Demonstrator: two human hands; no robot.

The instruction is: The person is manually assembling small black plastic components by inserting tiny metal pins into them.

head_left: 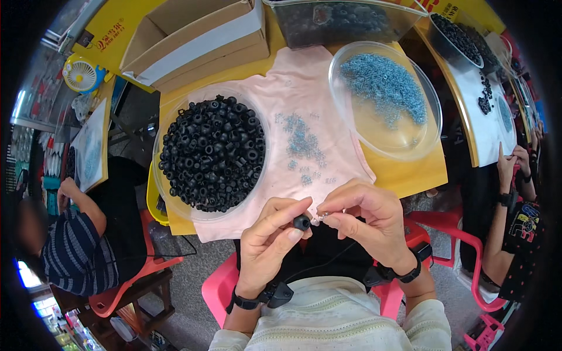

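Black rubber ring [301, 222] pinched in left hand [266, 240] fingertips, small metal piece [321, 216] gripped by right hand [369, 219] just beside, both above pink cloth [304, 105] edge, bowl of black rings [212, 153] left, clear dish [383, 99] of blue-grey bits right, open brown cardboard box [199, 35] behind, yellow sign [114, 29] with red writing at far left.

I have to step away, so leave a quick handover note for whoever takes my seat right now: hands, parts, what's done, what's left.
Left hand pinches one black rubber ring at its fingertips. Right hand pinches a small metal ring against it; not visibly joined yet.
Black rings: heaped in the clear dish, left. Metal rings: loose on the pink cloth and in the clear bowl, right.
No finished pile visible. Both heaps remain large.
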